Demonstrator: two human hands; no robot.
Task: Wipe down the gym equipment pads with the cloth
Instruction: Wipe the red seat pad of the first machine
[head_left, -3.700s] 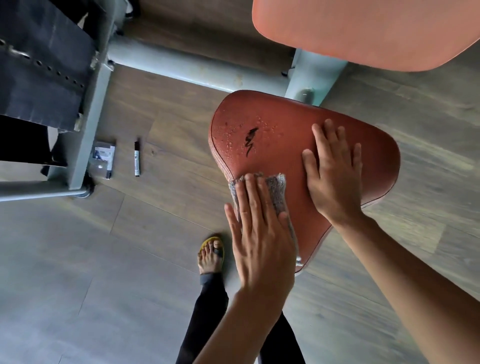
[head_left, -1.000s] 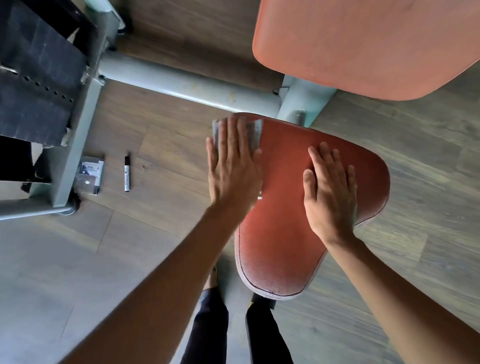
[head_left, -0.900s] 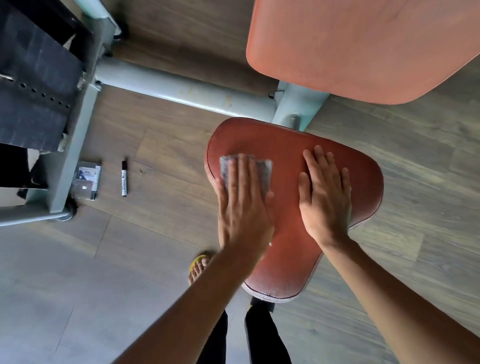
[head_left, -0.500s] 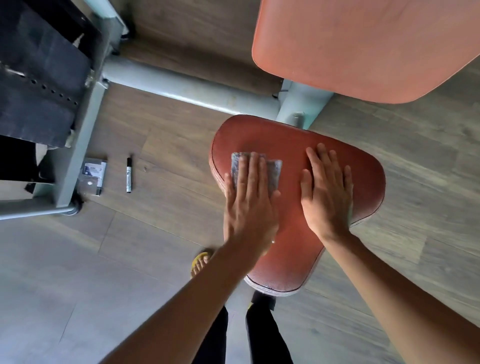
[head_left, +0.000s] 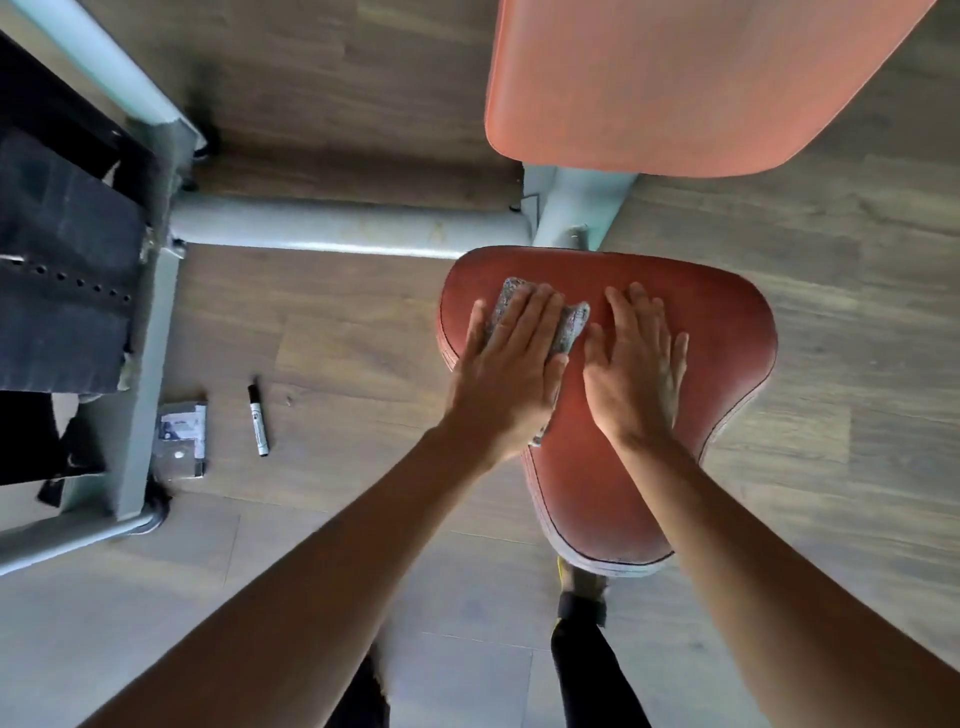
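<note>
1. Head view, what has moved: half a second ago the left hand (head_left: 511, 371) lay with the folded grey speckled cloth (head_left: 569, 323) just showing past its fingertips, about mid-way across the wide end of the dark red leather seat pad (head_left: 722, 332). Now the hand has slid a little toward the pad's far-left part, and more cloth shows on both sides of the fingers. A second ago it was right up at the far-left corner, so this reads as a back-and-forth stroke.

2. What that means: the dark scribble and droplets seen on the pad nearly four seconds ago no longer show on the bare surface. I judge the wide end close to clean, with the narrow near end and the second pad left.

3. Grips: the left hand is flat and spread, palm down, pressing the cloth to the pad rather than clutching it. The right hand (head_left: 636, 366) is also flat and spread, empty, resting on the pad just beside the cloth as a brace; it has hardly shifted.

4. Where and which way: the cloth lies on the wide far half of the seat pad, under the left palm. The pad's long axis runs near to far, narrow tip toward the person, wide end toward the pale grey metal frame (head_left: 343, 231).

5. The larger orange-red back pad (head_left: 675, 88) stands beyond, untouched. A black marker pen (head_left: 258, 420) and a small packet (head_left: 182, 439) lie on the wooden floor (head_left: 857, 312), well apart from the pad.
</note>
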